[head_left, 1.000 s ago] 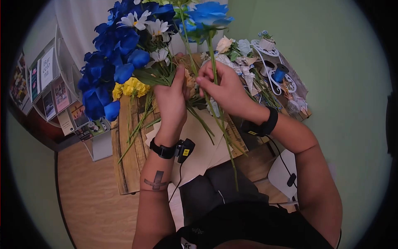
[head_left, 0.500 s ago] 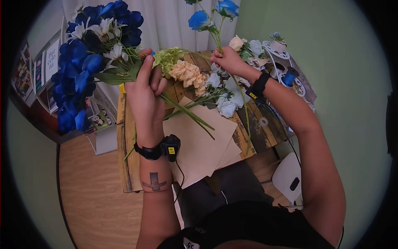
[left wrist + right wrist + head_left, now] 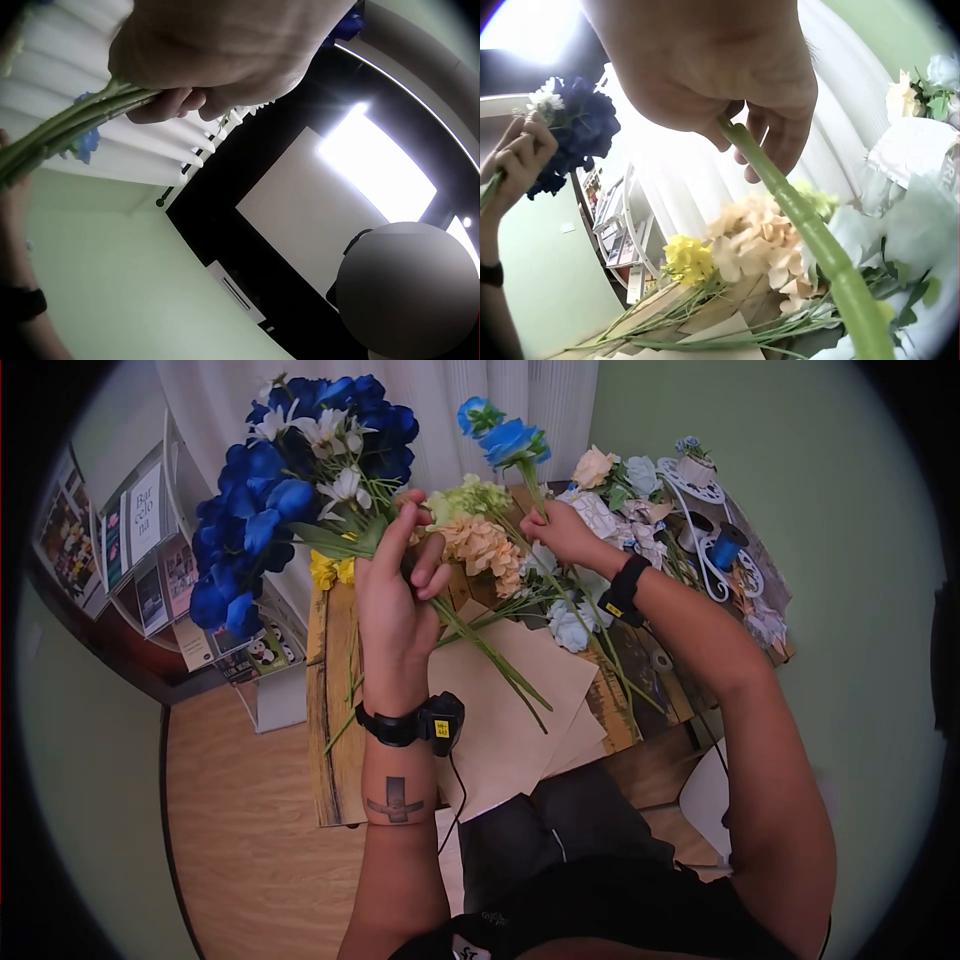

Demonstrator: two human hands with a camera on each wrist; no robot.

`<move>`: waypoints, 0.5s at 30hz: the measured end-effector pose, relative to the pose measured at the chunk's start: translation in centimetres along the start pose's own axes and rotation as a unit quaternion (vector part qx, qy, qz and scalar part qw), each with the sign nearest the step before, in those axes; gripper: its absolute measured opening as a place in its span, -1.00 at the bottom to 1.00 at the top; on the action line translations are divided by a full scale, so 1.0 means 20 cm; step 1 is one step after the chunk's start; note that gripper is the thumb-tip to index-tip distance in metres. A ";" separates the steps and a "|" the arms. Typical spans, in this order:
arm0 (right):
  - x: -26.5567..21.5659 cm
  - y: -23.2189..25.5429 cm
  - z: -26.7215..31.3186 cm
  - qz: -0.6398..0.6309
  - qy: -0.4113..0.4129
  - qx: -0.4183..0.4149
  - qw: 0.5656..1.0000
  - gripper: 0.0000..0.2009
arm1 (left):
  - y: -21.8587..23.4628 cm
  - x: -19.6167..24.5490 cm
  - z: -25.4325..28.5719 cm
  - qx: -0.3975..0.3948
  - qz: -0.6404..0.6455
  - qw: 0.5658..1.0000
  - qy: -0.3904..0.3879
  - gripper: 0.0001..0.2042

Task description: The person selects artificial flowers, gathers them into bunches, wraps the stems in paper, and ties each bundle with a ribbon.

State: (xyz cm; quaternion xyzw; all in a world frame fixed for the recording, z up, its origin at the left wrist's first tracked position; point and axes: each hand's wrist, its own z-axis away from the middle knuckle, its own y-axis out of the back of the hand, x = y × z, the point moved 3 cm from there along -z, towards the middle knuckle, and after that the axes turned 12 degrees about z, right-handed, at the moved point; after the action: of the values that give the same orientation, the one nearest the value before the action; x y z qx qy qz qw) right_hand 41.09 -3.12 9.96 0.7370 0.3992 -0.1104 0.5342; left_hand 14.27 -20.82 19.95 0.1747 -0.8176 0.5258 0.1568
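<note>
Change: right hand is well apart from the left hand; a second ago they were side by side with the bright blue roses up against the bunch. Over the last half second the roses have tipped from near upright to leaning left in the head view; the hand itself has barely shifted against the tabletop. My read: the rose stem is being handled on its own, not joined to the bunch at this point.

Right hand: gripping the green stem below the roses, held up past the peach flowers. Elbow bent, forearm angling in from the right. The stem's lower length runs down and right, past the pale blue flowers.

Left hand: gripping the bunch of dark blue flowers and white flowers, digits curled round the stems. Forearm points nearly straight up in the head view. Blooms lean left of the hand; cut ends slant down right, above the paper sheets. Can't tell how tight either grip is.
</note>
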 end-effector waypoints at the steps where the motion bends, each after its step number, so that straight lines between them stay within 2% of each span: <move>1: -0.09 0.05 0.04 -0.043 -0.030 0.003 0.999 -0.67 | 0.02 -0.01 -0.01 -0.016 0.020 1.000 0.017 -0.74; 2: -0.24 0.12 0.11 -0.084 -0.060 0.005 0.995 -0.68 | 0.03 -0.01 -0.01 -0.037 0.043 0.998 0.040 -0.70; 5: -0.59 0.28 0.26 -0.166 -0.050 -0.023 0.985 -0.68 | 0.03 -0.02 -0.01 -0.073 0.088 0.991 0.065 -0.64; 6: -0.66 0.31 0.30 -0.174 -0.015 -0.029 0.984 -0.74 | 0.04 -0.03 -0.01 -0.067 0.079 0.992 0.065 -0.59; 7: -0.74 0.34 0.33 -0.172 -0.012 -0.028 0.985 -0.74 | 0.04 -0.03 -0.01 -0.070 0.080 0.992 0.063 -0.59; 9: -0.92 0.37 0.42 -0.288 -0.018 -0.062 0.955 -0.80 | 0.03 -0.05 0.00 -0.073 0.068 0.994 0.042 -0.59; 10: -1.00 0.37 0.45 -0.292 -0.006 -0.064 0.954 -0.90 | 0.02 -0.06 0.00 -0.073 0.062 0.995 0.038 -0.62; 11: -1.07 0.38 0.48 -0.297 0.001 -0.066 0.953 -0.92 | 0.01 -0.08 0.01 -0.078 0.063 0.994 0.038 -0.62; 13: -1.16 0.37 0.50 -0.311 0.008 -0.072 0.947 -0.79 | -0.01 -0.09 0.01 -0.026 -0.035 0.999 0.009 -0.64; 14: -1.18 0.36 0.51 -0.310 0.013 -0.072 0.948 -0.77 | -0.02 -0.10 0.02 -0.004 -0.055 0.998 -0.009 -0.79; 15: -1.21 0.34 0.51 -0.310 0.018 -0.072 0.948 -0.75 | -0.04 -0.10 0.03 -0.008 -0.054 0.998 -0.009 -0.79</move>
State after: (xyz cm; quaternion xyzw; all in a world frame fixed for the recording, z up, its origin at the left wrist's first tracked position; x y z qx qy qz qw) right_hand 32.72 -24.13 24.87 0.5383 0.6242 -0.2279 0.5183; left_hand 16.38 -21.43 19.49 0.2221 -0.8124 0.5085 0.1792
